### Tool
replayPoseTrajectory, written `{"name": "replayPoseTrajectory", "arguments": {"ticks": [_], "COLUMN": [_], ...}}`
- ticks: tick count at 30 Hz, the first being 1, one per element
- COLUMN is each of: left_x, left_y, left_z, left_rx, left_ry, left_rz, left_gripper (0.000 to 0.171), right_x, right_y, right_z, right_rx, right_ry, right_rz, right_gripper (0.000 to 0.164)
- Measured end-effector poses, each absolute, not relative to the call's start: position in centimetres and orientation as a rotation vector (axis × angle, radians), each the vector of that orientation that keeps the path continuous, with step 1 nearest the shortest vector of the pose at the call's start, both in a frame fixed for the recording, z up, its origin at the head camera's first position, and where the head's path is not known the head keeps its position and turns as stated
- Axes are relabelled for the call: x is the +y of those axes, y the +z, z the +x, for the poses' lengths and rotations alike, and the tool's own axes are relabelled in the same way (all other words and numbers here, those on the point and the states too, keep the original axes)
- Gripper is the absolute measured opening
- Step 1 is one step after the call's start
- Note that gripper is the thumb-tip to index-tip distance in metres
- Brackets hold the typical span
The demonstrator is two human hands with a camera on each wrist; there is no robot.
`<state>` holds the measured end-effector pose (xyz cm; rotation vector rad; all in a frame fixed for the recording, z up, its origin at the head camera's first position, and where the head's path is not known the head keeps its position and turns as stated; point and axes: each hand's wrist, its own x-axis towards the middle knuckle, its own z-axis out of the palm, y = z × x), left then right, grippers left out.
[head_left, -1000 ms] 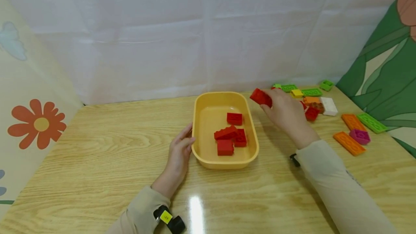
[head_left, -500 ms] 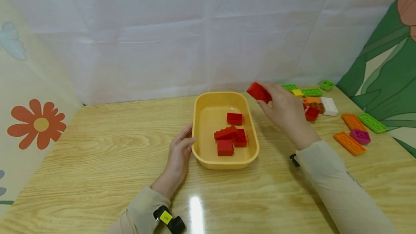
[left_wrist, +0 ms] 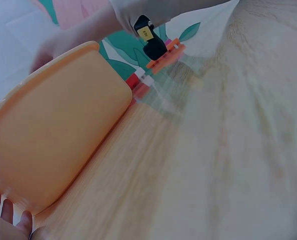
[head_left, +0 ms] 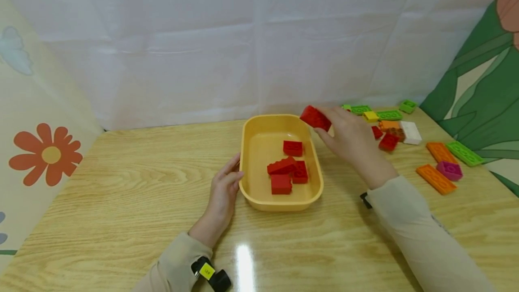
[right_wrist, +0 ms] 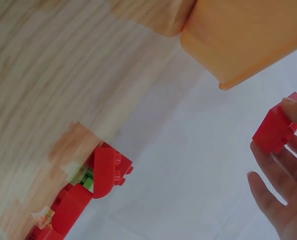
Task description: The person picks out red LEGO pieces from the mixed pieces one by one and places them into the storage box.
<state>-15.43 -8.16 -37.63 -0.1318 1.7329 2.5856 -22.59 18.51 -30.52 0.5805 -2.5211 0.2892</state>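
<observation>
Red brick [head_left: 315,118], clamped between the thumb and fingers of the right hand [head_left: 348,136], hangs above the table [head_left: 142,202], just beside the far right corner of the yellow tub [head_left: 279,206]; the right wrist view shows it apart from the tub. Four red bricks [head_left: 281,184] lie inside the tub, toward its right and near side, one tilted against its neighbours. The left hand [head_left: 223,190] rests at the tub's left side, fingers apart and laid along the outer wall. Beyond the right hand, more bricks lie loose: a red pair [head_left: 388,142] beside an orange brick [head_left: 389,125] and a white brick [head_left: 411,133], with a yellow brick [head_left: 370,116] farther back. Nearer the table's right edge are two orange plates [head_left: 435,179], a purple brick [head_left: 449,171] and a green plate [head_left: 464,153].
</observation>
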Motion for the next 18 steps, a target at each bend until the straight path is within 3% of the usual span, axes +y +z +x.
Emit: {"name": "replayPoseTrajectory", "arguments": {"ticks": [18], "left_x": [-8.2], "left_y": [-37.6], "left_z": [-15.4], "left_rx": [1.748], "left_ry": [2.576], "left_rz": [-0.131], "left_gripper": [0.054], "right_x": [16.6], "right_y": [-30.0], "right_z": [-21.3], "right_rx": [-2.476], "right_ry": [0.207], "right_rz": [0.798], "right_gripper": [0.054]}}
